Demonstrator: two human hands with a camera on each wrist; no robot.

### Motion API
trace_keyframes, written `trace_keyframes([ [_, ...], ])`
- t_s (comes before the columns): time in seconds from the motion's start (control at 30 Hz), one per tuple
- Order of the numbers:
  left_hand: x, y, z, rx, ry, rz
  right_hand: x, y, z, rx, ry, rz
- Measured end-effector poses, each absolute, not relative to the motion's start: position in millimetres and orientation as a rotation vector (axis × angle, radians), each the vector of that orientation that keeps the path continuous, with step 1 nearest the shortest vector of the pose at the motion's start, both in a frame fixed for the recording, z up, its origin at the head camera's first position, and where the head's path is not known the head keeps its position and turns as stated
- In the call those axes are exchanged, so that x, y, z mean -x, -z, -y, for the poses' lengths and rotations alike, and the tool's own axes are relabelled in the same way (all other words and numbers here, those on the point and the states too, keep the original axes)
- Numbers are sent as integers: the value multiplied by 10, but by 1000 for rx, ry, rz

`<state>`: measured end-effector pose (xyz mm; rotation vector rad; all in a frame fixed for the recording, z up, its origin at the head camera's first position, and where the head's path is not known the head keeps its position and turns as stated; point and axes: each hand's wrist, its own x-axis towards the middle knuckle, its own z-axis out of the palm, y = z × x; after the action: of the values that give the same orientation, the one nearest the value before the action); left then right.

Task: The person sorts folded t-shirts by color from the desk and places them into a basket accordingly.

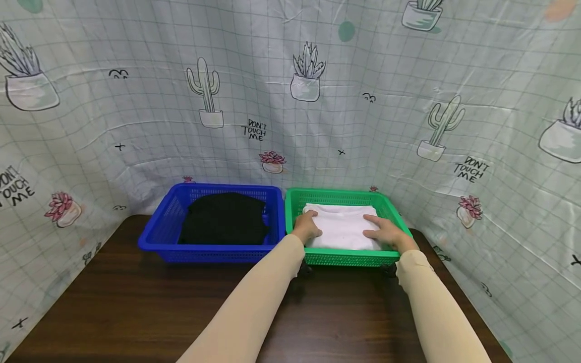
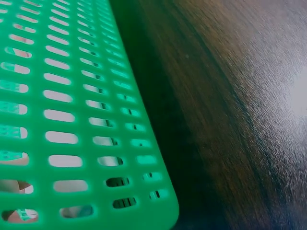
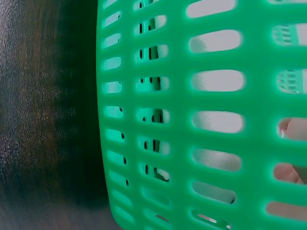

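Note:
A folded white cloth (image 1: 342,227), perhaps a garment, lies inside the green basket (image 1: 349,258). My left hand (image 1: 305,227) touches the cloth's left side, thumb and fingers apart. On its right part rests my right hand (image 1: 386,233), fingers stretched inward over the fabric. Both wrists reach over the basket's near rim. The left wrist view is filled mostly by the slotted green wall (image 2: 60,112), with white cloth behind the slots. In the right wrist view, fingertips (image 3: 295,128) show through slots of the same wall.
A blue basket (image 1: 213,248) holding a folded black cloth (image 1: 224,219) stands just left of the green one. Both sit toward the back of a dark wooden table (image 1: 136,307). A plant-print curtain (image 1: 254,85) hangs behind and at both sides.

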<state>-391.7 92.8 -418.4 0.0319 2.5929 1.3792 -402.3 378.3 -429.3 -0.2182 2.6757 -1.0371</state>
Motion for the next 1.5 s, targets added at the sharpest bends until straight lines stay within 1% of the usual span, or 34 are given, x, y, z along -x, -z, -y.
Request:
trace_keyframes([
  [0.17, 3917, 4221, -930, -71, -1363, -2608, 4003, 4275, -3768, 208, 988, -2656],
  [0.83, 3889, 4271, -866, -71, -1352, -2550, 4014, 4300, -3708, 204, 945, -2606],
  [1.3, 3893, 4220, -897, -94, -1279, -2614, 4035, 4298, -3758, 200, 936, -2630],
  [1.5, 3885, 4211, -907, -102, -1303, -2594, 4013, 4283, -3750, 167, 1013, -2589],
])
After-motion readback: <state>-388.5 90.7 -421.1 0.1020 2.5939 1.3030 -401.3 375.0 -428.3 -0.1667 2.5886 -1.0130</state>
